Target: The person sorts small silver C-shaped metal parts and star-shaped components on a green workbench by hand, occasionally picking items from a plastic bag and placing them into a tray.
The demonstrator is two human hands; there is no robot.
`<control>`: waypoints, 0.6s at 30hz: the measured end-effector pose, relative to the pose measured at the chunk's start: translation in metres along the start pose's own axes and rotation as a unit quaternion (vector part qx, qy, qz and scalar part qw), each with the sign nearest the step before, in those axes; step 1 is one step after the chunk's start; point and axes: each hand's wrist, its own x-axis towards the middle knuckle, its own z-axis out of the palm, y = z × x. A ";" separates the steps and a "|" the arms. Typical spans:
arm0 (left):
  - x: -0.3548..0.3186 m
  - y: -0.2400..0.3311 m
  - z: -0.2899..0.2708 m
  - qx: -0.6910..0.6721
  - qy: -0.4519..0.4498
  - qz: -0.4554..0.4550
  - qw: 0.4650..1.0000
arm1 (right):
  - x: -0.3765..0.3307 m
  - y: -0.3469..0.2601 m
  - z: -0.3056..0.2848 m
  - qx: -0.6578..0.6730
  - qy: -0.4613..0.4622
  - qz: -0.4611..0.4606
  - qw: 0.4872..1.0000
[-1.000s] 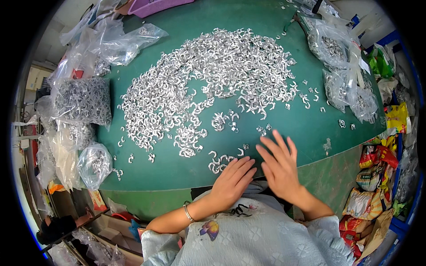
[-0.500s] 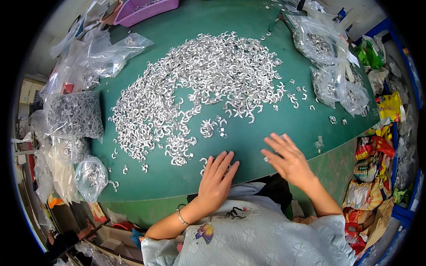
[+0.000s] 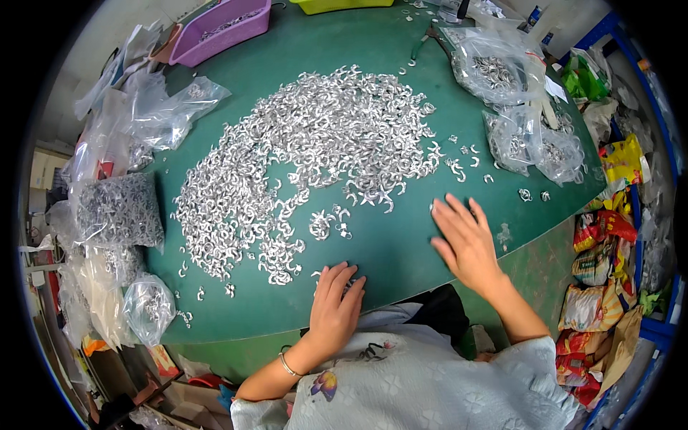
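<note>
A broad heap of small curved silver metal pieces (image 3: 315, 158) lies spread over the green table (image 3: 401, 244). My left hand (image 3: 335, 308) rests flat near the table's front edge, fingers apart, covering a few loose pieces just below a small cluster (image 3: 326, 223). My right hand (image 3: 466, 240) lies palm down on bare green surface to the right, fingers spread, just below the heap's lower right fringe. Neither hand holds anything I can see.
Clear plastic bags of metal pieces sit at the right (image 3: 516, 136) and along the left edge (image 3: 118, 211). A purple bin (image 3: 222, 29) and a yellow-green bin (image 3: 344, 6) stand at the back. Coloured packets (image 3: 602, 251) pile beside the table's right side.
Both hands have moved apart: the right hand slid out to the right, the left stayed near the front edge. The view tilted, showing the bins at the back.
</note>
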 end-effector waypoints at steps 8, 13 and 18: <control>0.055 0.016 0.011 0.031 -0.080 0.095 0.992 | 0.021 0.028 -0.002 -0.019 0.094 0.149 0.984; 0.070 0.029 0.037 0.054 -0.129 0.151 0.979 | 0.006 0.014 -0.002 -0.064 0.018 0.137 0.988; 0.082 0.052 0.077 0.009 -0.123 0.190 0.974 | 0.012 0.027 -0.016 -0.040 0.041 0.120 0.991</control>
